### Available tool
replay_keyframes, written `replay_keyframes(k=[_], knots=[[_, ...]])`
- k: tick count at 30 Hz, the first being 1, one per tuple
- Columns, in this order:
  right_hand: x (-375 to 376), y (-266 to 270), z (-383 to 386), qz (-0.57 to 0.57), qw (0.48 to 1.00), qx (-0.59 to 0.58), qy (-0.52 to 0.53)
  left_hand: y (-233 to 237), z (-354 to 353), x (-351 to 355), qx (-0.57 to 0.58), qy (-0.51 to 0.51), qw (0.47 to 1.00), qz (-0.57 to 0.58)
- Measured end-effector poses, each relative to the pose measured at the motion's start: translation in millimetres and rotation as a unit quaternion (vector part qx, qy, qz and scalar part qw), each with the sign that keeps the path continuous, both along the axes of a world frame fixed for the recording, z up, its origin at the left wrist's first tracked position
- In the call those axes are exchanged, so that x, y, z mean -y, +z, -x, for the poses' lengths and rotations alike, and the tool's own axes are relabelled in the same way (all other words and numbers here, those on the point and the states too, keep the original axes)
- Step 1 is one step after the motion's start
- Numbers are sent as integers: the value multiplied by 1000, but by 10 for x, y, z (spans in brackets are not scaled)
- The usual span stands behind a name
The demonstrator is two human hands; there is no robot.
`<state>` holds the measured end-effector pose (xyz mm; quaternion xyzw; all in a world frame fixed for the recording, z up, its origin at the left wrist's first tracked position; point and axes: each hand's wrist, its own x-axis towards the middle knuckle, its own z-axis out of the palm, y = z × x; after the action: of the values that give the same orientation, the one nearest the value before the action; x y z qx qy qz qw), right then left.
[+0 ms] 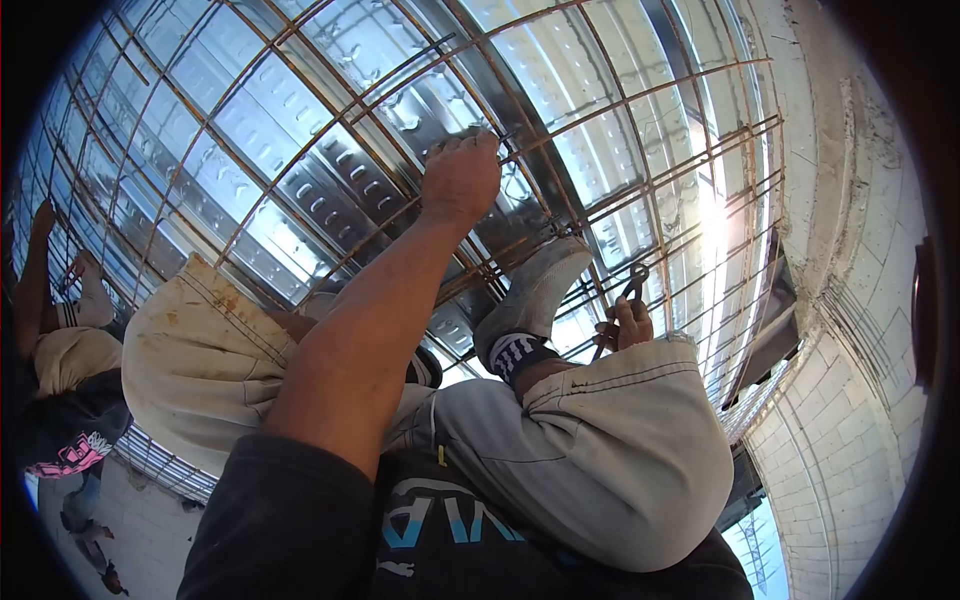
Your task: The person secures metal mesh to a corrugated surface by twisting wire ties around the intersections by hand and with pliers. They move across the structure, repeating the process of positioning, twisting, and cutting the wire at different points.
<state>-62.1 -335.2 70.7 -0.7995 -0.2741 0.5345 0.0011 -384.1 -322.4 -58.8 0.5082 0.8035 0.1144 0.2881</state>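
Note:
My left hand (462, 178) reaches out to the grid of rusty rebar (560, 130). Its fingers are curled down at a crossing of bars, and whatever they pinch is hidden beneath them. Past my right knee, my right hand (628, 326) is closed around the handles of dark pincers (636, 283), whose jaws point up and away from me. Between the hands, my shoe (535, 295) rests on the bars. Under the grid lies shiny ribbed metal decking (575, 85) with stamped dimples.
Another person in dark clothing crouches at the far left, with an arm (35, 250) over the grid. A concrete edge (815, 130) and a block wall (830, 420) run along the right. A dark opening (770, 320) shows beside the decking. Bar ends (770, 122) stick out there.

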Motion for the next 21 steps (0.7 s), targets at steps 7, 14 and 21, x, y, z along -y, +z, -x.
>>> replay_keyframes(k=[7, 14, 21], knots=[[-420, 1292, -138, 202, 937, 23, 285, -59, -31, 27, -13, 27, 1000, -4], [-1144, 1739, 384, 30, 900, -41, 432, 22, -17, -1, 22, 24, 999, 8], [-1453, 906, 1617, -97, 697, 25, 710, 72, 16, 8, 12, 31, 999, 8]])
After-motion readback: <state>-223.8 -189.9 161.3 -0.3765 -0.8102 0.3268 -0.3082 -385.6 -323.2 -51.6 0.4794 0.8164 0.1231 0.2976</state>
